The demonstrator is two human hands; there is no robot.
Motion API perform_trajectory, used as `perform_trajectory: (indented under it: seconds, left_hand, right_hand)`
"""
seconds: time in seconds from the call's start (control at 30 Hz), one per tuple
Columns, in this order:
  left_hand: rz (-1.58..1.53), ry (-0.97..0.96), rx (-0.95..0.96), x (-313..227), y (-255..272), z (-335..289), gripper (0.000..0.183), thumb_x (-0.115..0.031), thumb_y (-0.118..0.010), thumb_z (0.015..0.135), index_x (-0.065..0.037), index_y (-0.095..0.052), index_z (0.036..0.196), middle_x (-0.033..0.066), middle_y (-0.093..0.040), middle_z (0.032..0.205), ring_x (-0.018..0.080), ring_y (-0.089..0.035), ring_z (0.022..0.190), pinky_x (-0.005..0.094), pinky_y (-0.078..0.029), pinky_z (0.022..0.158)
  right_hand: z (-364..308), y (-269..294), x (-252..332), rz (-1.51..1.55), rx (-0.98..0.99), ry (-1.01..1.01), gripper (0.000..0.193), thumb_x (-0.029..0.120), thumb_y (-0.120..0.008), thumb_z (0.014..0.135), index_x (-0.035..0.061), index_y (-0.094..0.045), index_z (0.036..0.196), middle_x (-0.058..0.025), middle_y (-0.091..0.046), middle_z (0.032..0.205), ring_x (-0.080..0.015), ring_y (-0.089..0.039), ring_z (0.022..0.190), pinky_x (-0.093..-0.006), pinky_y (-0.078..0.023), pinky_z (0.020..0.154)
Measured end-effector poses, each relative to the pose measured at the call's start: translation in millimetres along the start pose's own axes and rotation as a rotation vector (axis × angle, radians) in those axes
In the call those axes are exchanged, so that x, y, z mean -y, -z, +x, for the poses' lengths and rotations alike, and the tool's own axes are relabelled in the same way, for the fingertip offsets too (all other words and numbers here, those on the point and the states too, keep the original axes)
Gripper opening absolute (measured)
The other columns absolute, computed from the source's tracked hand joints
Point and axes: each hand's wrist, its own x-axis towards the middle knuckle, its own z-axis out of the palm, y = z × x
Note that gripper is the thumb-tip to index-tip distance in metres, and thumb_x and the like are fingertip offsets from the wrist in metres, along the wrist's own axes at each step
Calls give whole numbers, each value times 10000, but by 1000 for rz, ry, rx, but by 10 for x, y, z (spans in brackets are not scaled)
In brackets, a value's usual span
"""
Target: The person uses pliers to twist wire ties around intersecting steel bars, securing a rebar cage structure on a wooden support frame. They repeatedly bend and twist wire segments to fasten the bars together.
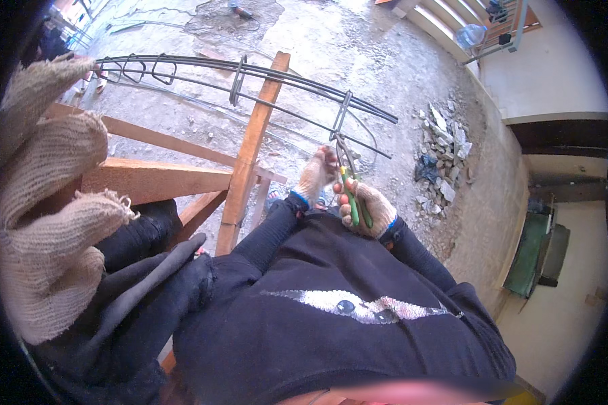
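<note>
My right hand (366, 210), in a cream knit glove with bare fingertips, is closed round the green handles of pliers (348, 190). Their jaws point up toward a square stirrup (342, 113) near the right end of a steel rebar cage (297, 84). Just left of the pliers is my left hand (313, 177), gloved the same way, fingers bent together beside the tool. Whatever those fingers hold is too small to make out. The cage lies across an upright-looking wooden post (253, 148), with more stirrups along its left part.
At the left, close by, another person's knit-gloved hand (54, 236) looms large. Wooden beams (162, 182) run beside the post. Broken rubble (446, 152) lies on the rough concrete floor at right, near a wall. A plastic bottle (471, 35) is at the upper right.
</note>
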Motion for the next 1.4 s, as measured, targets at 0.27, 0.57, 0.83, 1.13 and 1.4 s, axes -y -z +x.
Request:
perform_trajectory:
  seconds: [0.27,0.57,0.83,1.13,1.4]
  left_hand:
    - [-141,111,129,-210,-369,-164,766,-635,-525,1106,8,-554,1522,218,-636,1515,330,-664,1329,477,-588,1080]
    - [-18,127,84,-260,-348,-370,642,-514,-554,1139,5,-554,1516,200,-629,1540,317,-696,1293,451,-628,1040]
    - [-236,277,131,-353,-423,-457,581,-501,-464,1177,-22,-570,1488,171,-684,1438,270,-701,1279,440,-625,1062]
    - [-468,-8,-168,307,-504,-159,286,-385,-523,1189,-130,-571,1310,66,-689,1136,223,-670,1067,408,-598,939]
    - [-382,11,68,348,-321,-99,356,-439,-625,1144,-109,-610,1275,73,-678,1245,221,-656,1131,384,-545,1059]
  right_hand:
    - [-65,-472,-67,-560,-507,189,360,344,-587,1144,54,-612,1357,-153,-798,1105,-246,-788,820,-389,-670,694]
    - [-140,-457,-57,-701,-536,189,429,224,-574,1120,-11,-549,1479,-177,-770,1181,-291,-812,913,-408,-695,748]
    - [-78,-271,-116,-466,-422,176,376,239,-566,1139,10,-564,1438,-145,-764,1135,-249,-797,849,-356,-680,695]
    - [-23,-441,-219,-1111,-701,299,682,340,-910,812,-7,-612,1319,-105,-766,1047,-245,-764,822,-393,-641,788]
    - [-78,-615,-345,-1713,-1012,209,720,291,-846,839,-59,-538,1387,-225,-754,1180,-429,-748,1093,-466,-586,992]
